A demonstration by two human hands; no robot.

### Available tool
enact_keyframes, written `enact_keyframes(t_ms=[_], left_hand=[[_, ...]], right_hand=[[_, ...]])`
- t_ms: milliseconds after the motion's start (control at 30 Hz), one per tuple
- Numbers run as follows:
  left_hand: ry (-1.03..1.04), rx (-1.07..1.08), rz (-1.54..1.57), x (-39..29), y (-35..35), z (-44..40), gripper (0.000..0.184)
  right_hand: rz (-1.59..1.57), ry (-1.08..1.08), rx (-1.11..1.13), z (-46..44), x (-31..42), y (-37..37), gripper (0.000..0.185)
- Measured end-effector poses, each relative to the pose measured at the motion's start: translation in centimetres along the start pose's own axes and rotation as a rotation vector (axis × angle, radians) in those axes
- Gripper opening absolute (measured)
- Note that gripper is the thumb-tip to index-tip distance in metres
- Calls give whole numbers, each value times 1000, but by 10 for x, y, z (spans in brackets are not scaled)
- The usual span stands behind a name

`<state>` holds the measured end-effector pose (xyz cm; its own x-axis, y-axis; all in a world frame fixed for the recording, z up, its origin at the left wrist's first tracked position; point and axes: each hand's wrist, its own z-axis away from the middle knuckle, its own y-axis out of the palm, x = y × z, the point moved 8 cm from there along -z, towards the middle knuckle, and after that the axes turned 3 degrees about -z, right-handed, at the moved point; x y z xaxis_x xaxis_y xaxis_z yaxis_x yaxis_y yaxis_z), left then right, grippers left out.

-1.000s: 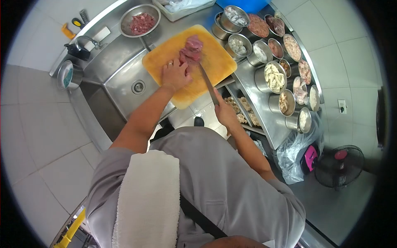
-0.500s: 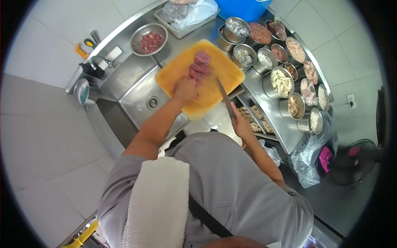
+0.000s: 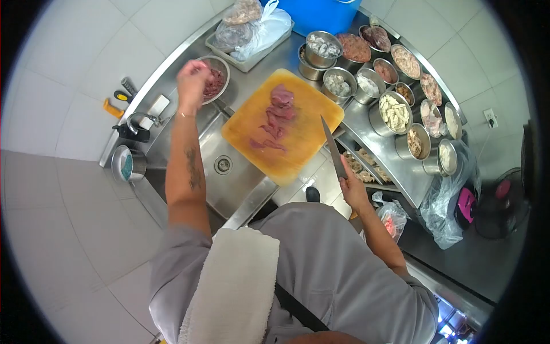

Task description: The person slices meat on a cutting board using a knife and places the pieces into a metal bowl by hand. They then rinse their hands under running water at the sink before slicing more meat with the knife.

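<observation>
Over the left edge of a metal bowl [image 3: 225, 64] is my left hand [image 3: 193, 83], its fingers bent and partly blurred; whether it holds anything is hard to see. Cut red meat [image 3: 213, 83] lies in that bowl. My right hand [image 3: 353, 188] is closed round the handle of a long knife [image 3: 333, 146], whose blade points up and left beside the board's right edge. On the yellow cutting board [image 3: 246, 123] lie a larger piece of raw meat [image 3: 281, 100] and thinner strips [image 3: 268, 144] below it. Neither hand touches the board.
A metal sink [image 3: 215, 186] lies left of the board, with a faucet [image 3: 137, 120] behind it. Several metal containers of food, one of them with pale strips [image 3: 395, 113], crowd the right counter. Behind stand a tray [image 3: 246, 64] of bags and a blue bin [image 3: 315, 16].
My left hand has left the meat on the board and moved up and left to the bowl. The strips it covered now show. My right hand still holds the knife beside the board.
</observation>
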<state>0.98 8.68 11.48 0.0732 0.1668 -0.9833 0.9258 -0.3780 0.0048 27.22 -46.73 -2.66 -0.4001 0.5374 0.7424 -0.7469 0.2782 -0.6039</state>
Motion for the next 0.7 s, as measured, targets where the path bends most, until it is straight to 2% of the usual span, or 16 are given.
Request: enact_keyframes(t_ms=[33,67,100,133,200,233,267,333,400,433,500,533,600,633,667,700], left_hand=[[-8,12,4,12,-10,-29,16],[-127,-62,-23,40,-24,-53,16],[-254,-134,-53,60,-29,-53,16],[-272,-124,-47,75,-26,-45,16],[-20,166,-1266,79,-2,-29,34],[60,291,-1058,109,15,-7,37],[136,415,-847,137,33,22,39],[516,791,-727,126,95,105,37],[370,853,-776,118,127,153,35],[363,848,-770,118,136,167,35],[269,649,-924,122,131,176,29],[260,646,-923,136,126,181,29],[333,803,-851,157,129,190,33],[327,795,-852,159,123,193,33],[235,820,-771,165,116,198,32],[140,845,-688,167,110,204,32]], right_hand=[[16,-14,-16,3,-2,3,87],[33,-28,-33,7,-4,5,87],[50,-42,-50,10,-3,7,86],[69,-60,-18,10,-1,14,86],[197,-100,48,8,10,24,86],[321,-34,131,7,28,28,85],[394,-56,145,3,36,34,86],[464,-62,164,-6,49,46,87],[612,-10,146,-19,62,48,91],[620,-9,152,-23,70,48,91],[831,-93,183,-24,84,54,90],[822,-201,177,-22,90,57,89],[779,-172,243,-15,95,48,87],[732,-137,305,-10,96,46,85],[737,-145,311,-8,85,47,85],[565,-112,295,-6,66,50,83]])
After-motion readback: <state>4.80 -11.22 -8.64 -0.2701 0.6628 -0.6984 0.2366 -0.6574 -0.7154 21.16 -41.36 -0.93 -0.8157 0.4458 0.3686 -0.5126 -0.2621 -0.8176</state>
